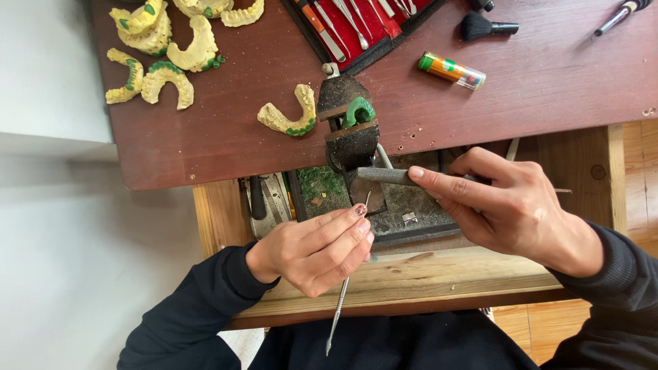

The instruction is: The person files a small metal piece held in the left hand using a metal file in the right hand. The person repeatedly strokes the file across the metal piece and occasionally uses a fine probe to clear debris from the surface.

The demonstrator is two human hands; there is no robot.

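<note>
Both arms are covered by long black sleeves of a soft knit fabric, the left sleeve (205,301) and the right sleeve (617,288), each ending in a ribbed cuff at the wrist, the ribbing plainest on the right one. The left hand (312,250) and the right hand (510,209) are bare, with no gloves, rings or watch showing, and the nails are short. Near the bottom edge, between the sleeves, the same black clothing (411,342) covers the person's front.

Yellow dental casts (161,51) scattered on a brown worktop (548,75), beside a red instrument case (363,27), black brush (483,27), orange tube (451,70).
</note>
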